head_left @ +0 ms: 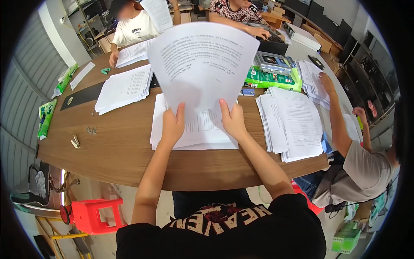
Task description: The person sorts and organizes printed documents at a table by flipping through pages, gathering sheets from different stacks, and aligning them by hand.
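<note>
White printed paper point(202, 64) rises, slightly curved, between our two hands, held above the near middle of the brown wood-grain counter point(108, 149). We pinch its lower left part with our left hand point(173, 125) and its lower right part with our right hand point(233, 123), thumbs on the face towards us; our other fingers are mostly hidden behind it. Below, a flat white paper stack point(166, 141) lies on the counter, partly covered by what we hold.

To our left we see a loose stack of printed sheets point(125, 88), partly over a dark flat strip point(82, 97), with a small green stapler point(105, 71) beyond and a small beige metal-and-plastic tool point(75, 141) nearer us. To our right lies a wide, uneven pile of printed pages point(297, 125), and beyond it a grey plastic case point(274, 62) rests on a green-and-white plastic pack point(276, 80).

Across from us, a person in a white T-shirt point(140, 28) holds up a printed page point(158, 13). On our right, a person in a grey-beige shirt point(364, 172) reaches a hand to another white paper stack point(311, 80)
</note>
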The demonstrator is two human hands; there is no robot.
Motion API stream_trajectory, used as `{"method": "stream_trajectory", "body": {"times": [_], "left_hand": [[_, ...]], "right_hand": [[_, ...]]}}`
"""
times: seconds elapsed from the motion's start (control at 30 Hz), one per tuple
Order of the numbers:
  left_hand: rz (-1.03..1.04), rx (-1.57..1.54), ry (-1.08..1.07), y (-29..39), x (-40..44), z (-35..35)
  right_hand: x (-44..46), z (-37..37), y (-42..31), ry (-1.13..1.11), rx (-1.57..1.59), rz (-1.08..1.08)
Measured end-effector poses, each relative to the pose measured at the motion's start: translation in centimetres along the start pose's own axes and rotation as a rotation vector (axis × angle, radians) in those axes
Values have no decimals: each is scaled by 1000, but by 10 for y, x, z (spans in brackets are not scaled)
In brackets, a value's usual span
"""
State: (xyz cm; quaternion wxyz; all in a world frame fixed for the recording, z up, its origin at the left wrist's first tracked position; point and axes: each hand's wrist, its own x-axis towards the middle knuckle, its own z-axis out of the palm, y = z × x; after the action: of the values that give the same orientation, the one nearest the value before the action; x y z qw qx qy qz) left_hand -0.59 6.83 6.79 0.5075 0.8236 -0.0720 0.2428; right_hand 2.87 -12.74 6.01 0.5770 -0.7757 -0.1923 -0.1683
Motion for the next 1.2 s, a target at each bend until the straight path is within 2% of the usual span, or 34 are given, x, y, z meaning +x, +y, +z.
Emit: {"method": "stream_trajectory", "body": {"times": [0.03,0.07,0.1,0.13,0.2,0.33,0.4,0.43,0.5,0.57,0.6,0.63,0.67,0.7,0.77,0.8,0.87,0.9,0.93,1.0,1.03,1.07,1.13,1.2], "left_hand": [[-1,1,-1,4,1,-3],[-115,33,-73,6,1,-7],[-230,65,-145,7,0,-9],[-232,65,-145,-12,-5,0],[57,118,45,-65,-17,24],[83,107,43,-60,-19,24],[-162,99,-112,-53,-19,15],[-164,97,-123,-51,-19,14],[-6,79,-29,-47,-23,12],[246,185,119,-44,-25,8],[237,182,96,-38,-21,4],[391,254,173,-29,-15,1],[546,324,250,-24,-14,-3],[543,317,228,-24,-17,-6],[628,588,69,-28,-17,-9],[627,573,63,-30,-20,-10],[569,679,-209,-35,-35,-12],[547,655,-263,-35,-44,-13],[555,647,-283,-33,-52,-14],[489,681,-470,-24,-60,-19],[455,706,-515,-15,-62,-21],[425,733,-568,-5,-68,-23],[380,727,-596,5,-75,-29],[303,399,-439,-10,-85,-36]], "right_hand": [[1,-6,-12,-57,-40,57],[-1,-4,-6,-57,-40,60],[-4,2,6,-25,-55,-38],[-7,6,15,7,-70,-139],[-15,7,24,-48,-19,-105],[-15,7,33,-103,-10,-85],[-15,5,34,-82,-23,-115],[-13,2,34,-73,-39,-154],[-6,-7,37,-48,-100,-207],[-4,-18,39,-19,-158,-247],[-5,-26,35,93,-153,-122],[-4,-36,38,206,-149,3],[-15,-44,56,59,344,239],[-26,-53,75,30,792,541],[-49,-72,31,19,858,665],[-61,-82,10,16,890,728],[-78,-99,-5,-43,1377,746],[-85,-105,-13,28,1330,840],[-96,-107,-7,52,1335,841],[-119,-110,7,-18,875,865],[-126,-110,-4,-6,760,911],[-137,-110,0,51,785,894],[-158,-111,11,-77,623,788],[-159,-118,-7,-14,578,769]]}}
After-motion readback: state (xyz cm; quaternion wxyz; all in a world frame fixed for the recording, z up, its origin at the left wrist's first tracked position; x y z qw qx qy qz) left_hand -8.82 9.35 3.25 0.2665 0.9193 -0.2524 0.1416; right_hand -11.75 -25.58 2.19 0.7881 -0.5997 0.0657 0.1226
